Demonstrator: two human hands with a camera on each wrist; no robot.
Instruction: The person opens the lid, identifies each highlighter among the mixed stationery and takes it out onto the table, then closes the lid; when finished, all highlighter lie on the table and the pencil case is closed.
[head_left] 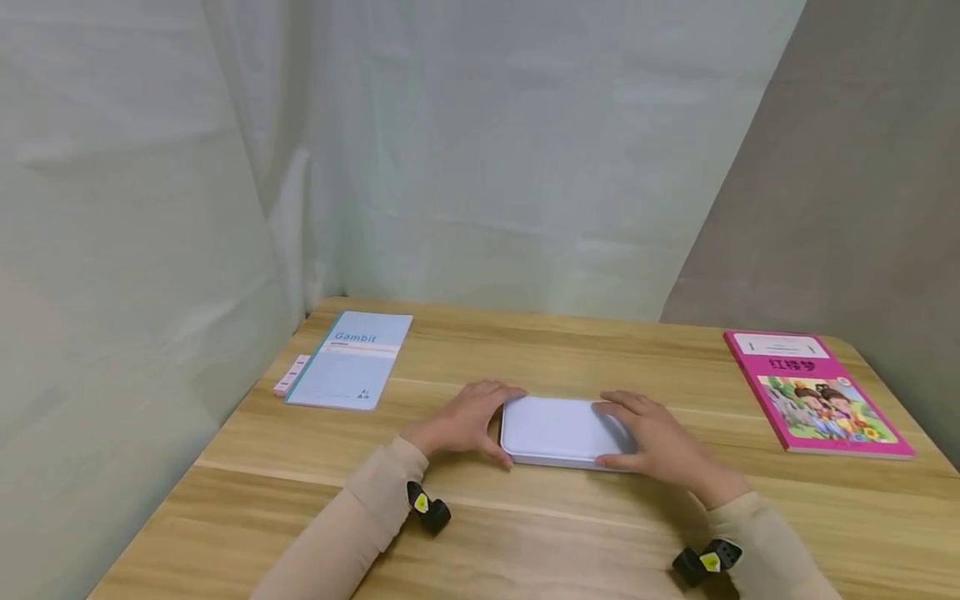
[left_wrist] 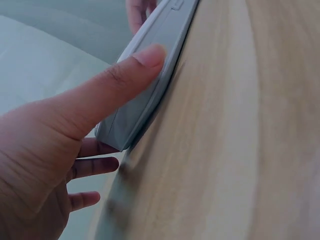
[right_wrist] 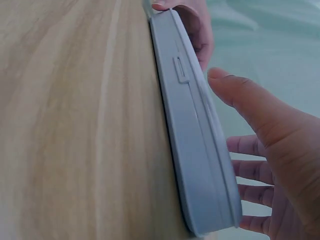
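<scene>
A flat white pencil case [head_left: 558, 427] with rounded corners lies on the table between both hands. A small latch [right_wrist: 181, 69] shows on its near long side in the right wrist view. My left hand [head_left: 468, 421] holds the case's left end, thumb against the near side and fingers round the far side. My right hand [head_left: 652, 437] is over the right end with its fingers spread. In the right wrist view, its thumb [right_wrist: 245, 95] is extended near the lid's edge, and the other fingertips are partly hidden behind the case.
A light blue notebook [head_left: 348, 367] lies at the back left, overlapping a pink marked strip [head_left: 291, 377]. On the right is a pink picture-covered book [head_left: 817, 396]. Pale curtains [head_left: 495, 158] hang behind the wooden table [head_left: 525, 533].
</scene>
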